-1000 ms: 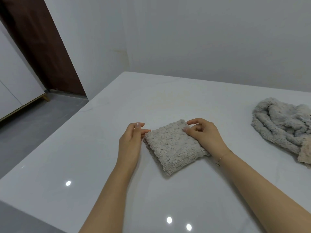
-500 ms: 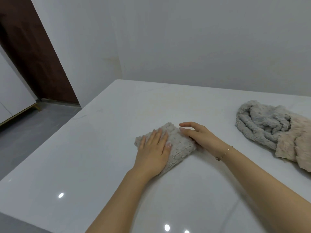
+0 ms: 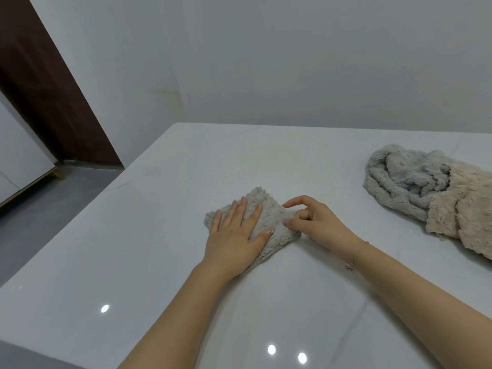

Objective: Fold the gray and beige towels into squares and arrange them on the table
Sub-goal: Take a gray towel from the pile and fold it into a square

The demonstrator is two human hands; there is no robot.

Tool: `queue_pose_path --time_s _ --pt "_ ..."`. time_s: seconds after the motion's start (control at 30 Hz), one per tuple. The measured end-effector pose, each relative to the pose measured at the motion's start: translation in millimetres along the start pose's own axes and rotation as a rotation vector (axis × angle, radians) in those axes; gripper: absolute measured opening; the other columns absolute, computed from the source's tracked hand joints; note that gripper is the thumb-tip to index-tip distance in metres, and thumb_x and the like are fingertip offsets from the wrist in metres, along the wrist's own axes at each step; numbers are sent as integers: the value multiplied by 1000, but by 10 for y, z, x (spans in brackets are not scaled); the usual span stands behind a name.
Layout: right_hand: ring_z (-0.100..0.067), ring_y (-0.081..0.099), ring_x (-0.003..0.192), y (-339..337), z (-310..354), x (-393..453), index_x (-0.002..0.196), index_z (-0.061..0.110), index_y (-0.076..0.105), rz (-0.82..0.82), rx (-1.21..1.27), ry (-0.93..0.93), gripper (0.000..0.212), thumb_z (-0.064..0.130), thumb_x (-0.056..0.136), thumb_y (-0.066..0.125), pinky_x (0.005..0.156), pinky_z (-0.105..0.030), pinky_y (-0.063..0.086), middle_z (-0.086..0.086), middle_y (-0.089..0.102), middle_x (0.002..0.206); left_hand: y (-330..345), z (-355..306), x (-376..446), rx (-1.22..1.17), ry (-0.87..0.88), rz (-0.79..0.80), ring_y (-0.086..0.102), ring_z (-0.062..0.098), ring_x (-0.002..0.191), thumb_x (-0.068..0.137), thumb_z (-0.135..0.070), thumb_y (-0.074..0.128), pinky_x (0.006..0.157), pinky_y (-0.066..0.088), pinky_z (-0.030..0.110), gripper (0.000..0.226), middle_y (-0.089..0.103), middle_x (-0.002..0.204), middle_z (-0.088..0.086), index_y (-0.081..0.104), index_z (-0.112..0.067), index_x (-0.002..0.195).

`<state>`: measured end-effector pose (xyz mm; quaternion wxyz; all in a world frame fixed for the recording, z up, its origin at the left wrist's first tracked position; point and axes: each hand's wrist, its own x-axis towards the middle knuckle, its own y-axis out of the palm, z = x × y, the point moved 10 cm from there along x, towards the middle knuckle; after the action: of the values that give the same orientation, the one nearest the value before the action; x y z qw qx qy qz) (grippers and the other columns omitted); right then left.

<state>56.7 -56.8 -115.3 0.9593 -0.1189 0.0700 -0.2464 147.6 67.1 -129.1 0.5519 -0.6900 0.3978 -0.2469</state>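
While the left hand lies flat with straight fingers on the folded towel, it covers most of that towel, so the near-left corner is hidden. The towel sits mid-tabletop. On the towel's right edge, the right hand has curled fingers; thumb and forefinger look to be touching the fabric, but I honestly can't tell if they're pinching it. Well off to the towel's right, a rumpled gray towel and a beige towel are bunched together, the beige one cut off by the frame.
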Motion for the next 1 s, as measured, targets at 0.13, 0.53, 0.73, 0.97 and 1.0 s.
queue_pose_path --time_s 0.13,0.53,0.73,0.97,1.0 --pt "-8 52 63 -52 -35 -96 107 27 55 -147 -100 -55 25 20 86 65 68 -23 42 -5 61 69 3 -20 -18 73 -4 -11 -22 8 143 91 -68 11 117 -14 40 65 -20 158 -8 -11 -43 147" --pt "-6 44 54 -156 17 -318 88 17 54 -336 -70 -119 21 20 81 73 57 -17 38 3 50 62 -326 -35 -59 -92 110 -159 18 11 144 94 -54 39 119 4 38 56 27 155 -7 34 -30 145" --pt "-10 51 78 -287 601 -355 95 17 60 -352 -546 -359 7 23 91 58 70 -12 38 1 56 94 -521 516 -796 -633 -284 -532 57 7 78 91 -29 58 68 40 24 13 60 90 -10 59 -25 103" --pt "-15 20 144 779 598 68 145 19 37 292 -978 -533 49 37 100 40 116 -26 12 -2 25 156 -201 397 -1034 -1023 -388 -442 56 7 56 87 -29 66 53 43 18 24 65 89 -6 53 -26 107" --pt "-14 13 146 843 473 133 149 21 28 337 -1023 -481 52 40 101 36 118 -28 7 -1 18 159 -179 346 -1016 -1077 -377 -425 54 10 47 87 -26 66 47 44 19 24 65 90 -2 54 -23 107"
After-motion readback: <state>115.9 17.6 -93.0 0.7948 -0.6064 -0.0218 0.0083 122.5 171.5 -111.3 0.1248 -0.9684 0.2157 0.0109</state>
